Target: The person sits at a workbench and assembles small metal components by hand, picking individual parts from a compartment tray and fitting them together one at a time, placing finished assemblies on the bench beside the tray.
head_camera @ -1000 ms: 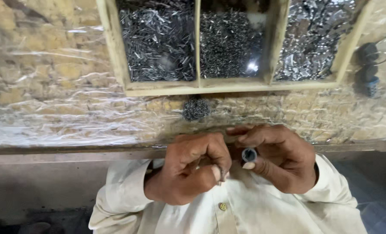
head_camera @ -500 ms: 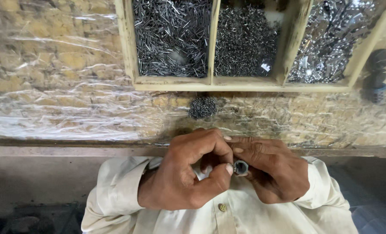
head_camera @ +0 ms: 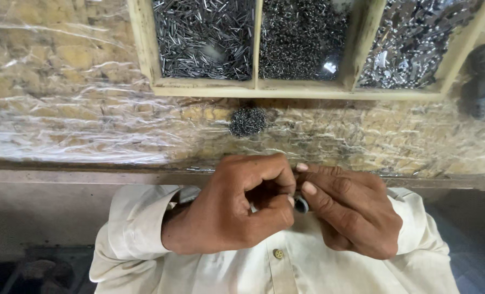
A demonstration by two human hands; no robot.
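Head view shows the left hand (head_camera: 237, 209) now curled tighter against the right hand (head_camera: 351, 212); both pinch a small dark ring-shaped part (head_camera: 301, 204) between fingertips, close above the shirt, suggesting fitting continues.

Worn on the head, looking steeply down and close over both hands (head_camera: 286, 209) at chest height, out across the plastic-covered bench (head_camera: 90, 109) to the wooden compartment tray (head_camera: 256, 87) cut off by the upper edge; no second view.
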